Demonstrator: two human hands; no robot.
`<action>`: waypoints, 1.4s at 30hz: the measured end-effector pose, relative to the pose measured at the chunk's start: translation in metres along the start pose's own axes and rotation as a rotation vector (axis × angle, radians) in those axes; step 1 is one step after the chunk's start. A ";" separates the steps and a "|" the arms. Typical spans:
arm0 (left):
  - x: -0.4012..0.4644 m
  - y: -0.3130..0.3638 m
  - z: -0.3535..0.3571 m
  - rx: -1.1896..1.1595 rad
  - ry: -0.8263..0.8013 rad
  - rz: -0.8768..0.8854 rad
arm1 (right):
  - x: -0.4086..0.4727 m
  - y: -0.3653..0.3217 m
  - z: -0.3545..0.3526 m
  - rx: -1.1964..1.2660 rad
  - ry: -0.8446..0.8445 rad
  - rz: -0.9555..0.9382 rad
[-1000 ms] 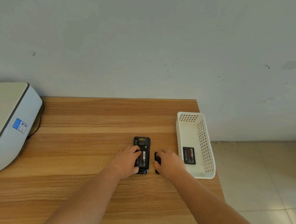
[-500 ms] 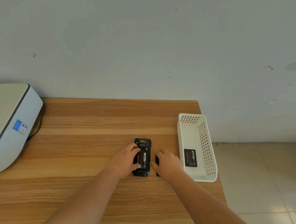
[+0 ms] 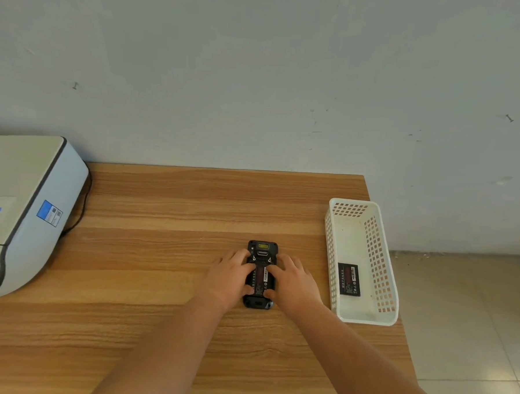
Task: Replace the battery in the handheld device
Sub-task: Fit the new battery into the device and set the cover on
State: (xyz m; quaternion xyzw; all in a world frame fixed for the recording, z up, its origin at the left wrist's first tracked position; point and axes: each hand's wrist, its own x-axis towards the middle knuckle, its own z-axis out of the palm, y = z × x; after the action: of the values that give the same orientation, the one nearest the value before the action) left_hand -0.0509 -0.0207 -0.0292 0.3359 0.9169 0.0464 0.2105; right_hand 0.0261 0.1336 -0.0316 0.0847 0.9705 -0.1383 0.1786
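A black handheld device [image 3: 262,246] lies face down on the wooden table [image 3: 161,209], its back open. A black battery with a red label [image 3: 260,276] sits in the open bay. My left hand [image 3: 228,281] holds the device's left side, with fingers and thumb curled onto the battery's left edge. From the right, my right hand [image 3: 293,284] has its index finger and thumb pinching the battery's right edge. A second black battery [image 3: 349,279] lies in the white basket [image 3: 364,318]. The black piece seen earlier beside the device is hidden under my right hand.
A white and grey printer [image 3: 20,211] stands at the table's left end with a black cable [image 3: 81,214] behind it. The basket sits at the table's right edge, overhanging it slightly. Tiled floor [image 3: 463,313] lies to the right and a wall rises behind.
My right hand has moved left, off the black piece beside the device and onto the battery's right edge. My left hand has stayed on the device.
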 end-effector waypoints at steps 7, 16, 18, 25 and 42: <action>0.001 0.002 -0.002 0.029 -0.018 -0.011 | 0.003 0.001 -0.007 -0.061 -0.039 -0.008; -0.014 -0.004 -0.004 -0.059 -0.039 -0.035 | 0.010 0.022 -0.036 0.118 -0.135 0.174; -0.020 -0.005 -0.002 -0.090 -0.040 -0.042 | 0.010 0.024 -0.038 -0.028 -0.252 0.168; -0.032 -0.006 0.004 -0.098 -0.074 -0.029 | 0.006 0.020 -0.025 -0.197 -0.307 0.167; -0.040 -0.006 0.007 -0.103 -0.060 -0.029 | -0.002 0.025 -0.021 -0.278 -0.197 0.089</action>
State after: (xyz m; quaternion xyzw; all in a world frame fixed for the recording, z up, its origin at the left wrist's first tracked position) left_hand -0.0239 -0.0510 -0.0226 0.3128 0.9113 0.0803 0.2554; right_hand 0.0264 0.1631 -0.0178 0.0880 0.9534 -0.0023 0.2886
